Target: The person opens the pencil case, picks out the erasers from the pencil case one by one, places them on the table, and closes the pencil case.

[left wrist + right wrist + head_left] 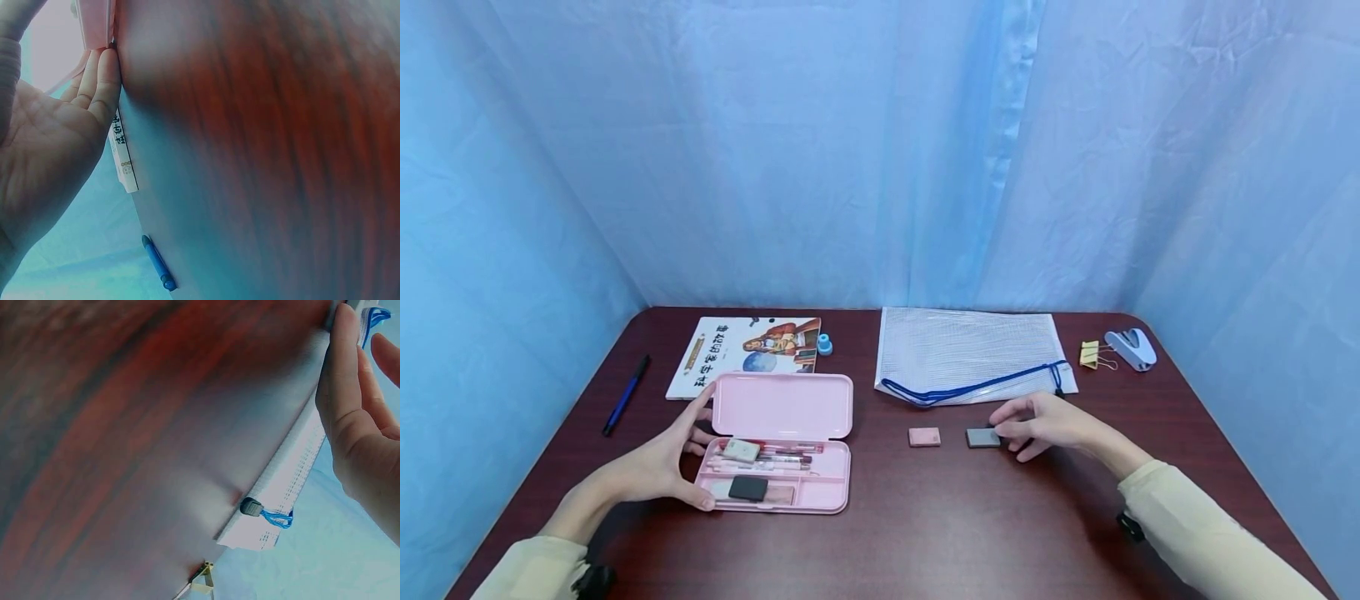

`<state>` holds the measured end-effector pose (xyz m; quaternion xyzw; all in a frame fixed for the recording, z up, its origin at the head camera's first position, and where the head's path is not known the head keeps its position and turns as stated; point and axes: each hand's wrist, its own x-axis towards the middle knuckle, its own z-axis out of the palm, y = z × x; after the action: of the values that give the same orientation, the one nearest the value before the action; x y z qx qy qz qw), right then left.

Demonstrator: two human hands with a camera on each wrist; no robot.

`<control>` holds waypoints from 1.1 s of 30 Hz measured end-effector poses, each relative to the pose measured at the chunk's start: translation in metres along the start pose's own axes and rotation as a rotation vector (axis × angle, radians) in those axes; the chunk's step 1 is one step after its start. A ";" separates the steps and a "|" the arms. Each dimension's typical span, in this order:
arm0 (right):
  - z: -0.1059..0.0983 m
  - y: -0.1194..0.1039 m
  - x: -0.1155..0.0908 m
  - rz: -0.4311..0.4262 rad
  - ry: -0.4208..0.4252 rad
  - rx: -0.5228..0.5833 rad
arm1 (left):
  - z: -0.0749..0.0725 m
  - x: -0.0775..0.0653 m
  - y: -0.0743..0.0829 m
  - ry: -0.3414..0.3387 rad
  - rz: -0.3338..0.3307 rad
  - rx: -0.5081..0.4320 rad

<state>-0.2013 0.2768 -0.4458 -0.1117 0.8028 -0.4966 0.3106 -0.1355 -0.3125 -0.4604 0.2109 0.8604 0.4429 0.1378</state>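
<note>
- Left hand, fingers spread, braces the open pink pencil case.
- Right hand pinches a grey eraser, partly hidden by fingertips.
- Wrist views blurred.

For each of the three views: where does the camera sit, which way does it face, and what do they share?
Head: above, looking forward and down at table, both hands, sleeves.
Left wrist: low at table level, looking past left hand touching pink case; book and pen, shared with head.
Right wrist: low, looking past right hand toward mesh pouch, shared with head.
</note>
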 end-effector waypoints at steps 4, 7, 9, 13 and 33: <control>-0.001 -0.005 -0.002 -0.020 0.005 -0.016 | 0.000 0.001 0.000 0.003 0.000 0.007; -0.002 -0.010 -0.003 -0.045 0.010 -0.013 | 0.000 0.002 -0.001 0.006 -0.003 0.013; -0.001 -0.016 -0.003 -0.072 0.019 -0.008 | 0.000 0.002 -0.001 0.006 -0.010 0.015; 0.005 -0.036 -0.004 -0.148 0.048 -0.013 | 0.000 0.002 0.000 0.003 -0.021 0.011; 0.105 -0.142 0.038 -0.435 -0.031 -0.010 | 0.000 -0.001 -0.001 0.000 -0.016 0.003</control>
<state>-0.1854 0.1135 -0.3701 -0.2913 0.7573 -0.5463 0.2079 -0.1347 -0.3141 -0.4610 0.2042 0.8628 0.4404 0.1412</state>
